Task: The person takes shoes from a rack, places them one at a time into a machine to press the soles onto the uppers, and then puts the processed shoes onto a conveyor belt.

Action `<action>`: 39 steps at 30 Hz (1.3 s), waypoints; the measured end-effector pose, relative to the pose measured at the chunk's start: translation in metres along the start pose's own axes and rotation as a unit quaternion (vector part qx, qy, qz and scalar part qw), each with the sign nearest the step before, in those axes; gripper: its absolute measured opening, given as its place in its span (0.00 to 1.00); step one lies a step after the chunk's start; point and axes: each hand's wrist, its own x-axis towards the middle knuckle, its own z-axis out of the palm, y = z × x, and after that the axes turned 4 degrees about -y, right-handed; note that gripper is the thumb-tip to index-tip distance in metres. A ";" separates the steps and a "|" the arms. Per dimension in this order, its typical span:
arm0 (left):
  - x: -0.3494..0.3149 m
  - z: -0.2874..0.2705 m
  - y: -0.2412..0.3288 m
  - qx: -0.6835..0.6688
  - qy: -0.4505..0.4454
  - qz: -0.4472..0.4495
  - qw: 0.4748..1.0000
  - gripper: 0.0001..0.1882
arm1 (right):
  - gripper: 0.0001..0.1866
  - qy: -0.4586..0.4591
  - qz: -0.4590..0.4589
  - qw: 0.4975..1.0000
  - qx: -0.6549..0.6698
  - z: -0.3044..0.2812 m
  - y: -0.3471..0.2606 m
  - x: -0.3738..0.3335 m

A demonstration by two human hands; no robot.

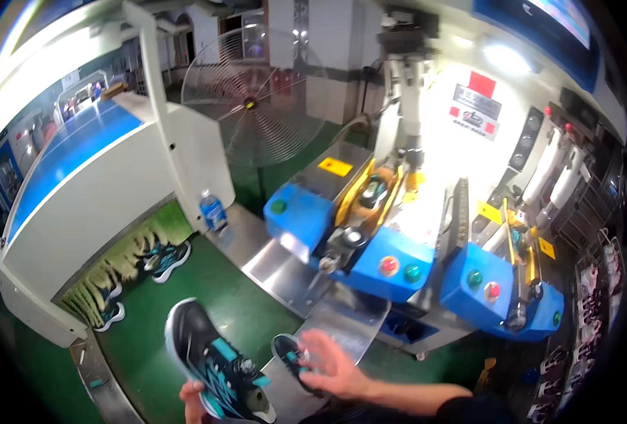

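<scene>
My left hand (193, 399), at the lower edge, is closed around the side of a black sneaker (200, 343) with teal stripes and a white sole. The sneaker tilts with its toe pointing up and away from me. My right hand (336, 369) is open, its fingers apart and a little blurred. It hovers over or touches a second dark shoe (286, 348) with a teal patch; which of the two I cannot tell. That shoe is beside a metal shelf (356, 328), partly hidden by my fingers.
Sneakers (171, 263) lie on a green surface by a fringed opening. A water bottle (213, 210) stands on a metal ledge. Ahead are a blue machine station (391, 265) with buttons, holding a shoe (374, 191), and another station (477, 279). A large fan (251, 99) stands behind; shoe racks (588, 304) are right.
</scene>
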 end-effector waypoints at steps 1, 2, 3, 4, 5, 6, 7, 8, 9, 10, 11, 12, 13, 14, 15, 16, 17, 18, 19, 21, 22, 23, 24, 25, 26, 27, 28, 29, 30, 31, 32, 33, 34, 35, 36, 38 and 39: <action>0.010 0.025 -0.012 0.016 -0.005 -0.004 1.000 0.35 | 0.41 0.052 0.077 0.988 0.121 -0.003 -0.008 -0.020; 0.013 0.028 -0.039 0.035 0.018 -0.028 0.999 0.34 | 0.43 -0.024 0.085 0.995 0.037 -0.007 -0.011 -0.041; 0.020 0.029 -0.067 0.062 0.058 -0.057 0.995 0.33 | 0.42 -0.030 0.134 0.990 0.008 -0.001 -0.039 -0.049; 0.030 0.034 -0.097 0.083 0.078 -0.087 0.990 0.33 | 0.41 0.046 0.128 0.990 -0.045 -0.010 -0.034 -0.061; 0.040 0.037 -0.128 0.109 0.092 -0.106 0.984 0.32 | 0.40 0.117 0.113 0.981 -0.104 -0.025 -0.028 -0.068; 0.042 0.038 -0.150 0.148 0.119 -0.110 0.976 0.31 | 0.36 0.067 0.058 0.996 0.030 -0.049 -0.053 -0.064; 0.044 0.036 -0.168 0.185 0.145 -0.111 0.966 0.31 | 0.35 0.045 0.050 0.998 -0.010 -0.067 -0.066 -0.068; 0.054 0.032 -0.190 0.221 0.164 -0.117 0.954 0.30 | 0.34 0.068 0.046 0.997 -0.009 -0.081 -0.076 -0.076; 0.065 0.029 -0.210 0.258 0.181 -0.113 0.942 0.30 | 0.33 0.086 0.047 0.995 -0.011 -0.096 -0.081 -0.087; 0.086 0.042 -0.221 0.302 0.192 -0.108 0.927 0.29 | 0.33 0.112 0.184 0.976 -0.032 -0.115 -0.077 -0.100; 0.108 0.059 -0.238 0.196 0.178 -0.029 0.964 0.27 | 0.34 0.210 0.177 0.959 -0.066 -0.126 -0.073 -0.105; 0.136 0.066 -0.248 0.255 0.144 0.030 0.956 0.26 | 0.34 0.244 0.151 0.957 -0.031 -0.143 -0.063 -0.114; 0.160 0.066 -0.248 0.319 0.119 0.100 0.935 0.25 | 0.34 0.264 0.119 0.957 0.010 -0.157 -0.051 -0.119; 0.187 0.077 -0.236 0.323 0.127 0.103 0.932 0.24 | 0.32 0.292 0.069 0.954 -0.030 -0.165 -0.049 -0.118; 0.217 0.089 -0.218 0.333 0.131 0.107 0.928 0.24 | 0.32 0.280 0.067 0.957 -0.025 -0.175 -0.058 -0.114; 0.254 0.089 -0.207 0.425 0.085 0.098 0.896 0.26 | 0.33 0.289 0.126 0.949 -0.009 -0.178 -0.073 -0.110; 0.299 0.079 -0.204 0.510 0.034 0.085 0.855 0.28 | 0.34 0.300 0.186 0.936 0.007 -0.181 -0.090 -0.105; 0.347 0.066 -0.205 0.533 0.019 0.085 0.842 0.31 | 0.32 0.298 0.186 0.936 0.020 -0.185 -0.122 -0.093; 0.395 0.054 -0.208 0.550 0.005 0.089 0.830 0.34 | 0.30 0.286 0.208 0.934 0.042 -0.188 -0.132 -0.084; 0.502 0.008 -0.219 0.710 -0.040 0.127 0.691 0.39 | 0.27 0.278 0.209 0.937 0.046 -0.190 -0.139 -0.062; 0.537 0.022 -0.234 0.725 -0.066 0.089 0.680 0.39 | 0.24 0.302 0.227 0.925 0.041 -0.193 -0.141 -0.052; 0.565 0.031 -0.240 0.742 -0.085 0.048 0.664 0.39 | 0.25 0.283 0.244 0.924 0.083 -0.199 -0.152 -0.042; 0.588 0.022 -0.253 0.771 -0.095 0.006 0.629 0.37 | 0.25 0.297 0.232 0.925 0.038 -0.199 -0.137 -0.040; 0.607 0.010 -0.270 0.796 -0.111 -0.030 0.594 0.35 | 0.25 0.310 0.219 0.925 -0.013 -0.199 -0.122 -0.038; 0.609 0.007 -0.288 0.776 -0.111 0.016 0.620 0.34 | 0.28 0.318 0.197 0.924 -0.080 -0.205 -0.131 -0.029; 0.605 0.008 -0.299 0.759 -0.107 0.061 0.640 0.33 | 0.28 0.329 0.220 0.914 -0.090 -0.211 -0.136 -0.030; 0.612 0.013 -0.288 0.760 -0.109 0.032 0.640 0.31 | 0.29 0.359 0.302 0.880 -0.082 -0.213 -0.133 -0.024; 0.612 0.016 -0.278 0.753 -0.106 0.006 0.649 0.30 | 0.30 0.381 0.381 0.839 -0.074 -0.214 -0.132 -0.017; 0.625 0.014 -0.267 0.718 -0.103 -0.013 0.688 0.29 | 0.32 0.401 0.389 0.828 0.040 -0.216 -0.136 -0.009; 0.640 0.018 -0.252 0.681 -0.102 -0.024 0.724 0.28 | 0.31 0.402 0.380 0.831 0.063 -0.218 -0.128 -0.010; 0.645 0.017 -0.235 0.555 -0.083 -0.085 0.823 0.28 | 0.30 0.423 0.319 0.848 0.019 -0.217 -0.119 -0.007; 0.652 -0.005 -0.225 0.467 -0.096 -0.122 0.871 0.27 | 0.30 0.443 0.257 0.858 -0.027 -0.217 -0.114 0.000; 0.622 0.024 -0.211 0.349 -0.088 -0.177 0.916 0.27 | 0.30 0.445 0.268 0.852 0.062 -0.218 -0.128 0.016; 0.588 0.053 -0.184 0.225 -0.071 -0.234 0.943 0.27 | 0.26 0.481 0.226 0.846 -0.029 -0.226 -0.128 0.031; 0.560 0.042 -0.162 0.193 -0.008 -0.189 0.963 0.27 | 0.22 0.488 0.175 0.848 -0.111 -0.235 -0.122 0.048; 0.499 -0.012 -0.123 0.145 0.078 -0.062 0.984 0.27 | 0.27 0.380 0.236 0.871 0.204 -0.284 -0.100 0.088; 0.470 -0.041 -0.109 0.112 0.102 0.001 0.988 0.26 | 0.21 0.365 0.233 0.868 0.245 -0.302 -0.113 0.133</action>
